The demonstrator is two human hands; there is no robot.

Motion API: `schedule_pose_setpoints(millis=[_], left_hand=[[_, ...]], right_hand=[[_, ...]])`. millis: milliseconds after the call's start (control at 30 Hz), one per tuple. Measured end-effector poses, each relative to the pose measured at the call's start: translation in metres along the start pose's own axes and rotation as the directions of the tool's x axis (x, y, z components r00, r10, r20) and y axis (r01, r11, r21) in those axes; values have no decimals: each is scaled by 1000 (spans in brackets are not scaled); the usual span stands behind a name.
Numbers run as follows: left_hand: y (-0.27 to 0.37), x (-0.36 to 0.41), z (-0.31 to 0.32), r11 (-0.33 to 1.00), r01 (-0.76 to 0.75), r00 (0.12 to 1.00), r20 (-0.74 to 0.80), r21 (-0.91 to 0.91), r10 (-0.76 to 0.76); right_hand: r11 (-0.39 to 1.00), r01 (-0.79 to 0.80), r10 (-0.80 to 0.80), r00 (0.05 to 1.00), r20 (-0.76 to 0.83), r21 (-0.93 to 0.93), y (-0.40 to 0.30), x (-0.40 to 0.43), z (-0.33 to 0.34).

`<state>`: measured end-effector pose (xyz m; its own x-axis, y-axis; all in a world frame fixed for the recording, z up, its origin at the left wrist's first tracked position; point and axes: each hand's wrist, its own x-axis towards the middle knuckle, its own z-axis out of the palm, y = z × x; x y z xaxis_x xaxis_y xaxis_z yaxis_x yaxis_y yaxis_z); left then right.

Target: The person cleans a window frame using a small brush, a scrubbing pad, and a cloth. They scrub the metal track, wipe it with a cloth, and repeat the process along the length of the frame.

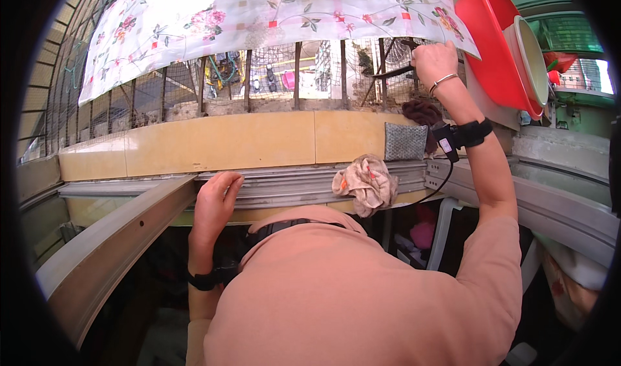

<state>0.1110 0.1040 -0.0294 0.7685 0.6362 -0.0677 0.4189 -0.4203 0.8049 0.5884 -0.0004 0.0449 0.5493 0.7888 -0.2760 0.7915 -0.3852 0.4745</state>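
My right hand (436, 65) is raised at the window bars, by the lower right edge of a floral plastic sheet (291, 14). Its fingers are curled around the end of a slim dark strip (395, 72), which points left across the bars. Over the window's sliding track (286, 186), my left hand (216, 201) hovers by the end of a sash frame, its fingers bent together with nothing visible in them. A crumpled beige cloth (366, 184) lies on the track between my hands. Beside it, a grey scouring pad (405, 141) rests on the tiled sill (242, 140).
A red basin (490, 51) and a pale bowl (532, 60) stand tilted at the far right. Dark bunched cloth (421, 111) sits behind the pad. Metal sash frames (121, 240) project on both sides. Bars (297, 75) with wire mesh edge the sill.
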Motion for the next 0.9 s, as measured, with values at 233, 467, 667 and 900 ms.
schedule_pose_setpoints(millis=[233,467,667,900], left_hand=[[4,3,0,999,7,1000,28,35,-8],[5,4,-1,999,23,999,38,46,-25],[9,9,1,998,32,997,66,48,-35],[11,16,2,996,72,992,98,50,-76]], right_hand=[[979,120,-136,987,86,166,-21,-5,-3],[974,122,-144,984,109,190,-16,-2,-4],[981,14,-12,1000,-13,193,-17,0,-2],[948,133,-186,969,162,290,-13,2,0]])
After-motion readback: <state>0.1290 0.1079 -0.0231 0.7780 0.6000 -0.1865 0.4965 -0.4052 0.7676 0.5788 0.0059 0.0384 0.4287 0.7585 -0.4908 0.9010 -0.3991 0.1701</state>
